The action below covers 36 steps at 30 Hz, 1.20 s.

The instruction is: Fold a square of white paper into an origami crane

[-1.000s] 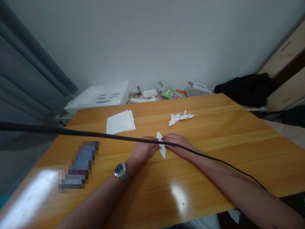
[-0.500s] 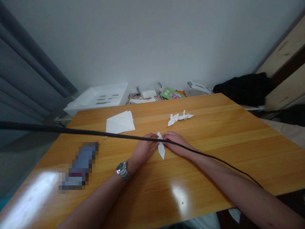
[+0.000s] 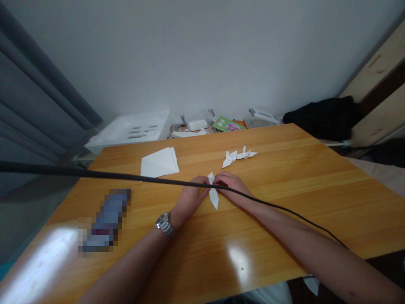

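A small white folded paper piece point(image 3: 214, 195) lies on the wooden table point(image 3: 284, 190), narrow and pointed at both ends. My left hand point(image 3: 190, 196), with a metal watch point(image 3: 164, 223) on its wrist, pinches the piece's left side. My right hand point(image 3: 232, 188) pinches its right side, fingertips meeting the left hand's near the upper tip. Two finished white paper cranes point(image 3: 238, 156) sit a little farther back on the table.
A stack of white paper sheets point(image 3: 160, 162) lies at the back left. A blurred dark object point(image 3: 106, 221) rests at the front left. A black cable point(image 3: 126, 177) crosses the view. Beyond the table are a white tray point(image 3: 129, 128), clutter and dark clothing point(image 3: 322, 118).
Both hands and the folded piece have shifted slightly away from me, and the piece has become narrower as its flaps are pressed together.
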Each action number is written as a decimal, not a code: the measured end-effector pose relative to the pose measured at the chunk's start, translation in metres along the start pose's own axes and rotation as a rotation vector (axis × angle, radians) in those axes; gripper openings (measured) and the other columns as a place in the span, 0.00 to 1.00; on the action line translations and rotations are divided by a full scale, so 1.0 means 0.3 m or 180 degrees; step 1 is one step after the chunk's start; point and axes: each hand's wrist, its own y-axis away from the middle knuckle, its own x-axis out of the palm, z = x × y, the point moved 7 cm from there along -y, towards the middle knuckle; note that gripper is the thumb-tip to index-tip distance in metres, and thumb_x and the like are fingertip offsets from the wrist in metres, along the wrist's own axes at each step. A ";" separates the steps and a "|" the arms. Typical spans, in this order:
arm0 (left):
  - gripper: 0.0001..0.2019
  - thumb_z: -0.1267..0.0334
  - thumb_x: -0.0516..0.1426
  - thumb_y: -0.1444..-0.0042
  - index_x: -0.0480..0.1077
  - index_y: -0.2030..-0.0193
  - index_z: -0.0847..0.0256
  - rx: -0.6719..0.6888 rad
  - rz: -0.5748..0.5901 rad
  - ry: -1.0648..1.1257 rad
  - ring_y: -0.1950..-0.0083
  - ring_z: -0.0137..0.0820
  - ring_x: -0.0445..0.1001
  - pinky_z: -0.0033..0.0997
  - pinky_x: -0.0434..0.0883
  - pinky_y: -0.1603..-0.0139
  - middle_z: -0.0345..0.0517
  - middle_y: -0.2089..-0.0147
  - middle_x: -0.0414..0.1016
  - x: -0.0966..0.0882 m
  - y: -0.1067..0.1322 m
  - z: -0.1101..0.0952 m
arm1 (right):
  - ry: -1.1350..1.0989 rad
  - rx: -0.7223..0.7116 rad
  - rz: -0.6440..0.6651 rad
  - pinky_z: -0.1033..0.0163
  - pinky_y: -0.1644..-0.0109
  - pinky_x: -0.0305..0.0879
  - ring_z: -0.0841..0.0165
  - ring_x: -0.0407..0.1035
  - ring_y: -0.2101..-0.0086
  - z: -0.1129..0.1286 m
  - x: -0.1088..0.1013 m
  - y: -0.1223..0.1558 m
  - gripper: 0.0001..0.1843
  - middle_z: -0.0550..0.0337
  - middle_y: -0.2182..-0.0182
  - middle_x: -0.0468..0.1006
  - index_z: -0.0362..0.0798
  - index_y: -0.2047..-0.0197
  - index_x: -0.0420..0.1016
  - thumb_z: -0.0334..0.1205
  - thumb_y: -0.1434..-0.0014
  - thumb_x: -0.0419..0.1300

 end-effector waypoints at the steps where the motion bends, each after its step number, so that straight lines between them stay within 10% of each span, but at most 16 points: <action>1: 0.02 0.67 0.56 0.35 0.69 0.58 0.59 0.0052 -0.0046 -0.0025 0.50 0.35 0.75 0.37 0.73 0.46 0.47 0.53 0.75 -0.001 0.001 -0.003 | 0.0029 -0.0104 0.0016 0.60 0.54 0.69 0.64 0.73 0.59 -0.004 0.006 0.000 0.04 0.56 0.60 0.79 0.48 0.60 0.80 0.34 0.36 0.63; 15: 0.06 0.64 0.57 0.35 0.70 0.52 0.60 0.0186 -0.0050 -0.0651 0.49 0.39 0.74 0.41 0.72 0.45 0.48 0.52 0.76 -0.013 0.019 -0.029 | 0.1157 -0.0742 0.0259 0.43 0.38 0.64 0.54 0.64 0.42 -0.003 0.026 0.024 0.16 0.48 0.40 0.71 0.54 0.43 0.79 0.43 0.32 0.59; 25: 0.09 0.62 0.60 0.36 0.74 0.51 0.61 0.0089 -0.0164 -0.0772 0.51 0.39 0.75 0.42 0.74 0.46 0.50 0.52 0.76 -0.018 0.027 -0.005 | 0.1108 -0.0996 0.0644 0.48 0.41 0.68 0.58 0.72 0.47 0.072 0.026 0.029 0.17 0.48 0.49 0.80 0.49 0.42 0.76 0.42 0.30 0.55; 36: 0.10 0.65 0.58 0.36 0.75 0.49 0.59 0.0071 -0.0197 -0.0528 0.52 0.36 0.75 0.38 0.75 0.48 0.48 0.53 0.75 -0.028 0.034 0.017 | 0.1166 -0.0921 0.0666 0.42 0.37 0.65 0.53 0.66 0.39 -0.009 0.031 0.051 0.20 0.45 0.37 0.70 0.54 0.38 0.72 0.43 0.32 0.58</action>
